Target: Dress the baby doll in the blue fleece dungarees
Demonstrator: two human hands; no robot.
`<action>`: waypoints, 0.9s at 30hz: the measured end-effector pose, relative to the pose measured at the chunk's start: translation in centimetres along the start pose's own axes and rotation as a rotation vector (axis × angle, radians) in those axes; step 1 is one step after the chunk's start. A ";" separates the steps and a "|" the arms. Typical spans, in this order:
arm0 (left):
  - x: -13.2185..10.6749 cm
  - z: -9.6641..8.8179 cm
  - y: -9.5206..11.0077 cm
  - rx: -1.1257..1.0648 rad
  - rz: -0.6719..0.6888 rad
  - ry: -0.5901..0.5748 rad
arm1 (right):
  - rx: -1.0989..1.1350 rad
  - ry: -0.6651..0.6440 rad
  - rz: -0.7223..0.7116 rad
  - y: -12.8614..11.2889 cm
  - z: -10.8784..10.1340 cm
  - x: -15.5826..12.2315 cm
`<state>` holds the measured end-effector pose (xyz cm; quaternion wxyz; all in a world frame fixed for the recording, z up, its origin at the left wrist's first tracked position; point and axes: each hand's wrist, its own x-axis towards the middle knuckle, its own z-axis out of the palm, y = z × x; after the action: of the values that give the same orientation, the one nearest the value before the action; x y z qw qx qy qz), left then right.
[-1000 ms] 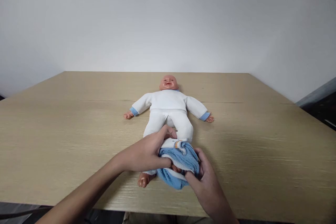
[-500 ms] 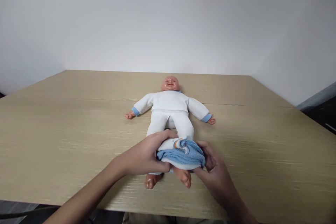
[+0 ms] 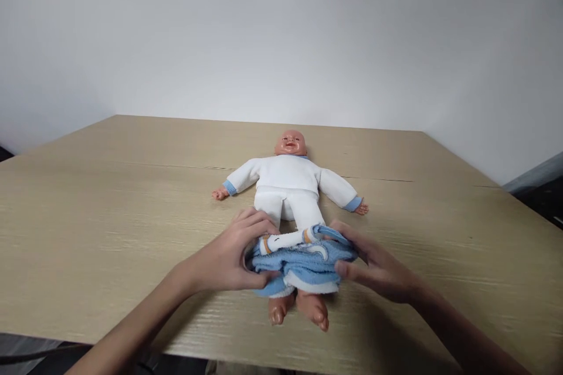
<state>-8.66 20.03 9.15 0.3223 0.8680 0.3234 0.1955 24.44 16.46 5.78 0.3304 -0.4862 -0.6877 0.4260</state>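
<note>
Baby doll [image 3: 288,179] lying face-up on tabletop [image 3: 109,199]; left hand [image 3: 229,255] and right hand [image 3: 373,266] both gripping bunched blue garment [image 3: 303,263] around its shins.

The doll [image 3: 288,187] lies on its back on the tabletop [image 3: 109,199], head toward the wall [image 3: 176,53] behind, feet nearest the near edge. The garment [image 3: 303,258] bunches over its shins, left hand [image 3: 231,255] and right hand [image 3: 373,263] flanking it.
</note>
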 end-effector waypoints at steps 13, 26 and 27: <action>-0.4 1.8 -4.5 -0.241 -0.322 0.266 | 0.311 0.124 0.062 3.3 2.5 6.9; -2.0 2.7 -5.2 -0.780 -0.360 0.185 | 0.720 0.048 0.225 5.0 4.6 5.4; -1.9 2.9 -5.3 -0.796 -0.370 0.213 | 0.708 0.029 0.218 5.0 4.4 5.4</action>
<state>-10.72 20.62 3.16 0.6257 0.5790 0.4040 0.3319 20.91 21.27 -0.34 0.4406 -0.4184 -0.4370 0.6632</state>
